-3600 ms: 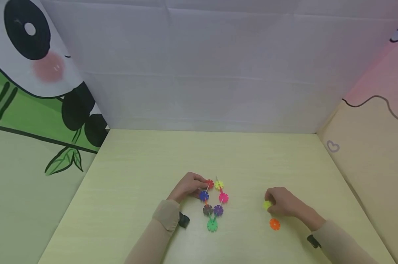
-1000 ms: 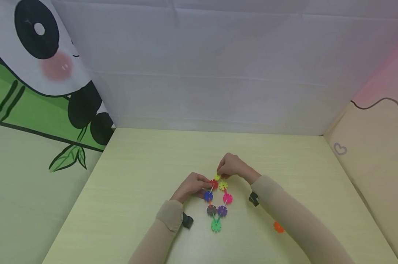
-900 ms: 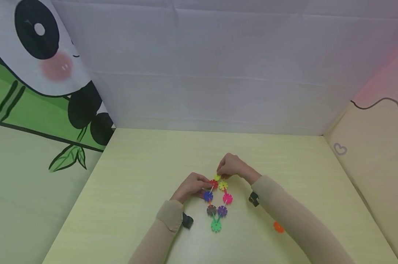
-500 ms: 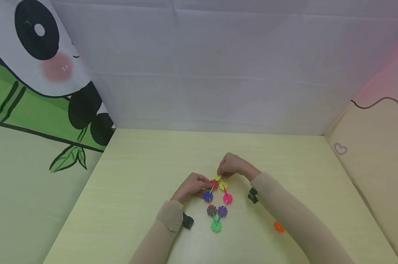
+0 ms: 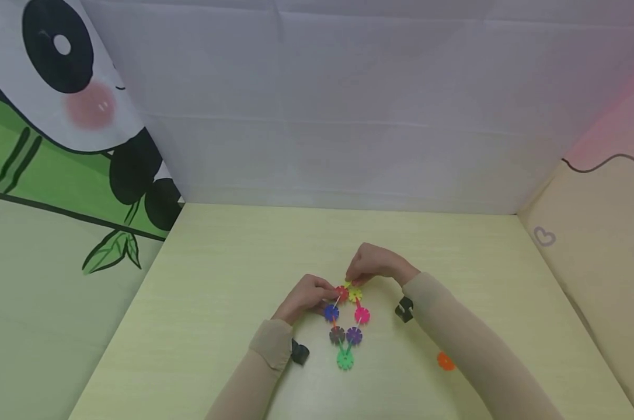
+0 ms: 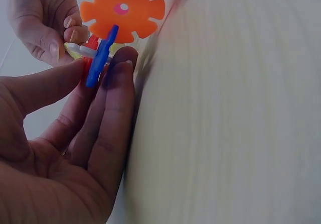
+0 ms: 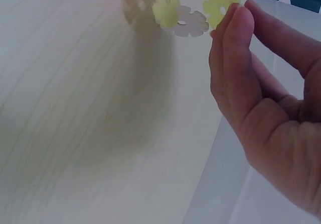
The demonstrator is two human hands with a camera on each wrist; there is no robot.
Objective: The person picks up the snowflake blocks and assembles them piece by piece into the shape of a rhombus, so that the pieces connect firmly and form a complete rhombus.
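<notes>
A loop of slotted plastic snowflake discs lies on the table between the hands, with a green disc [image 5: 345, 359] at its near end. My left hand [image 5: 306, 297] pinches the red disc [image 5: 341, 293] at the upper left; beside it are the blue disc [image 6: 103, 56] and an orange disc [image 6: 123, 13]. Across the top, my right hand [image 5: 377, 262] pinches a yellow disc [image 7: 215, 9] between thumb and fingertips. A whitish disc [image 7: 188, 22] sits between that one and a second yellow disc [image 5: 355, 295]. The fingers partly hide the joints here.
A loose orange disc [image 5: 445, 361] lies on the table [image 5: 243, 251] beside the right forearm. Pink [image 5: 362, 315], purple [image 5: 354, 335] and dark brown [image 5: 337, 335] discs make up the lower loop. A pale wall [image 5: 338, 116] stands behind.
My right hand has brought the yellow disc from the right side to the loop's top. Over the last second it shifts only slightly there; my left hand stays on the red disc.
</notes>
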